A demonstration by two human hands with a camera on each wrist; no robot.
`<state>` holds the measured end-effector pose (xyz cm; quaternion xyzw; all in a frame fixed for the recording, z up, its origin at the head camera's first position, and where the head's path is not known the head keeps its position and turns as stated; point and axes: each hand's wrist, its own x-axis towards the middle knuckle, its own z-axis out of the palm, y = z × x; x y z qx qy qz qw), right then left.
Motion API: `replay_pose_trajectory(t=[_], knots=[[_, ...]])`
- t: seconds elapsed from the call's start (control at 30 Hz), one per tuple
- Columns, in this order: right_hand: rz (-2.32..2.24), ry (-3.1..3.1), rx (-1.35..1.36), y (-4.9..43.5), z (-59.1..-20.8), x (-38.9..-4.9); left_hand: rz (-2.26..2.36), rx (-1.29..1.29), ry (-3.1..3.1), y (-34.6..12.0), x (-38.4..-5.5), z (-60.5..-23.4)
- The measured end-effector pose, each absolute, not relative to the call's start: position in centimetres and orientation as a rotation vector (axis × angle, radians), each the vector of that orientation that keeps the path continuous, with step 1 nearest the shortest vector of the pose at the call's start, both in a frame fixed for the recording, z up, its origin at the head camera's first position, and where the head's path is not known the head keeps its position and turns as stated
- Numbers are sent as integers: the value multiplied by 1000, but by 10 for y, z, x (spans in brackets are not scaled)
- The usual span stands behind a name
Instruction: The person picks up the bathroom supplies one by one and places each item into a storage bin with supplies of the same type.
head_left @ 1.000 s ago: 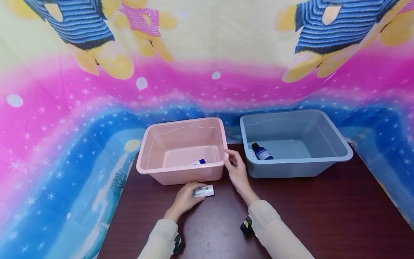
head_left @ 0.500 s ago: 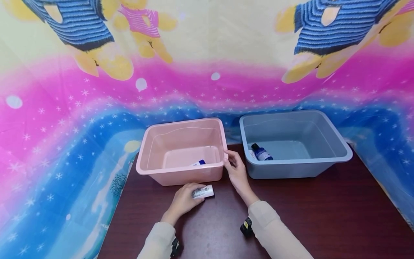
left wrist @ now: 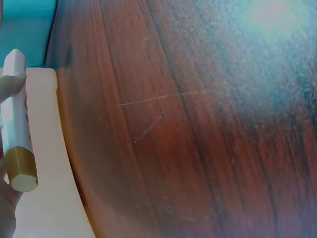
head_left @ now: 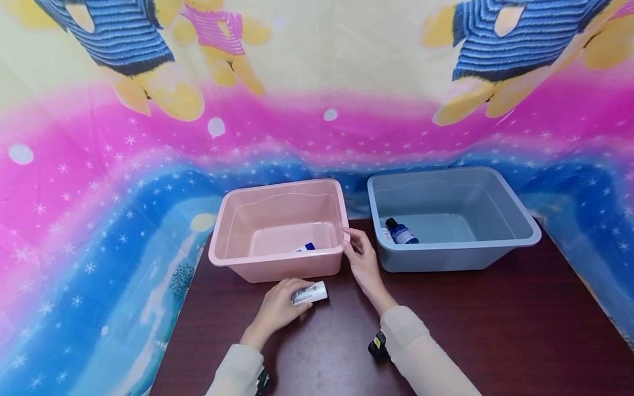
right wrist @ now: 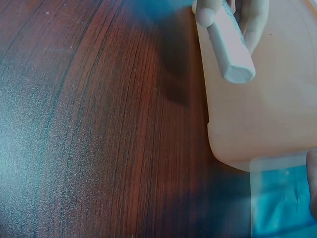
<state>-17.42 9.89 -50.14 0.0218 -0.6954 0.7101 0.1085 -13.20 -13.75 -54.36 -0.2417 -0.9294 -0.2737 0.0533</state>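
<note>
My left hand (head_left: 279,305) grips a small white bottle (head_left: 309,294) with dark print, just in front of the pink basin. In the left wrist view the white bottle (left wrist: 15,109) has a gold-brown end, while its plain white end (right wrist: 237,69) shows in the right wrist view. The pink basin (head_left: 277,257) stands on the table, and my right hand (head_left: 364,261) pinches its rim near the front right corner. Inside that basin lies a white item with a blue end (head_left: 308,247), mostly hidden by the front wall.
A blue-grey basin (head_left: 455,245) stands to the right of the pink one. In it lie a dark blue bottle (head_left: 402,233) and a partly hidden white item (head_left: 386,235). The dark wood table (head_left: 495,324) extends in front; a printed cloth (head_left: 317,126) hangs behind.
My left hand has shifted slightly left along with its wrist, and the white bottle has tilted a little. The right hand and both basins have stayed in place.
</note>
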Motion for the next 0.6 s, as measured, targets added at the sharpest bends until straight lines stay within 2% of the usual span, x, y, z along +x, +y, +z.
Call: replay_pose_trajectory(t=[0.6], knots=[[2064,-2030,72,98,-503,-174,-788,-861,-2677,-140,-122,-504]])
